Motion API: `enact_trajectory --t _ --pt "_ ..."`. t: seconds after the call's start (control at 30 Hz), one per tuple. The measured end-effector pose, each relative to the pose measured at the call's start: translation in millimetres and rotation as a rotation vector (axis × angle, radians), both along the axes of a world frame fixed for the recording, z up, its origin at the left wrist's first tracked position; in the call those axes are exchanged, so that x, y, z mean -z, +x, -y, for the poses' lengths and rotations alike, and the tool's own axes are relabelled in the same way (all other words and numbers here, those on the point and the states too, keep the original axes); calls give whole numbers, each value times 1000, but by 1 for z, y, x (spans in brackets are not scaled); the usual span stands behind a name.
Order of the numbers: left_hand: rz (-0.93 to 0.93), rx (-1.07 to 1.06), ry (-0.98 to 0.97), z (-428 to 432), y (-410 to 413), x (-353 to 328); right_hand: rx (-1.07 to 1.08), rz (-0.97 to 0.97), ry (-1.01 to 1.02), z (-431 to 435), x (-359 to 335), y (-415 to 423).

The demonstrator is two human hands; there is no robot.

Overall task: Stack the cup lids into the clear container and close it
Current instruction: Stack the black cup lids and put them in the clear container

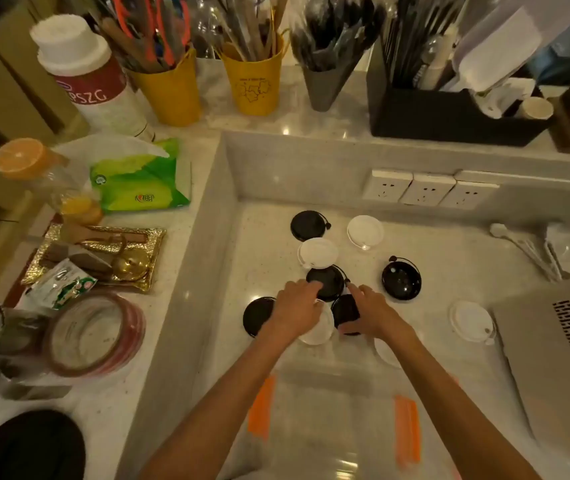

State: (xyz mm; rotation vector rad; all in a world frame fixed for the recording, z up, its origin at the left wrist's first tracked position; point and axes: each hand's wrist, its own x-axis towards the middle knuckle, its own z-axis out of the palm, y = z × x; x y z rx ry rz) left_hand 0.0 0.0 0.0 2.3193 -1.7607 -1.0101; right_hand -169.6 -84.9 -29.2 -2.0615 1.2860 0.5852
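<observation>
right hand pinches a round glossy black lid between thumb and fingers. left hand hides most of a matte white lid just beside that pinch; perhaps only resting, i cannot tell. the clear container with orange latches lies blurred beneath both wrists.

Before me a pale speckled stone counter lies in warm dim light, three white wall sockets set in its grey raised back ledge.
</observation>
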Motion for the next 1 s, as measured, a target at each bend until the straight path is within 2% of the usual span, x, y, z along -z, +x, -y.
enact_trajectory --t 0.07,0.17,0.27,0.33,0.4,0.43,0.53,0.6,0.67,0.73,0.77,0.8,0.87,1.0 --pt "-32 65 5 12 -20 4 4 -27 -34 -2 3 1" --pt "25 117 34 19 -44 10 -43 -70 -162 -9 11 -2" --pt "-4 -26 -53 17 -46 11 84 9 -242 -10 4 -13" --pt "-137 -233 -136 12 -46 3 203 124 -186 -9 -9 -19" --pt "-409 -478 -151 3 -38 -9 313 327 -36 -13 -29 -15" --pt "-618 -580 -116 -4 -32 -15 311 416 33 -17 -41 -8" --pt "-1350 -791 20 -36 -7 -22 117 540 76 -36 -65 26" --pt "-1677 -876 28 -59 11 -21 6 535 63 -53 -73 53" --pt "-1785 -1023 -59 -81 26 -18 -83 553 108 -70 -78 82" --pt "-1798 -1169 -175 -102 39 -15 -59 656 218 -84 -78 109" --pt "-1817 -1218 -224 -114 44 -13 -37 702 196 -86 -73 120" --pt "-1858 -1250 -268 -125 49 -11 -38 690 108 -87 -66 130" --pt "-1980 -1294 -326 -146 54 -7 -170 504 -74 -85 -48 146" --pt "-2096 -1311 -401 -175 53 -5 -609 52 -116 -93 -26 162"
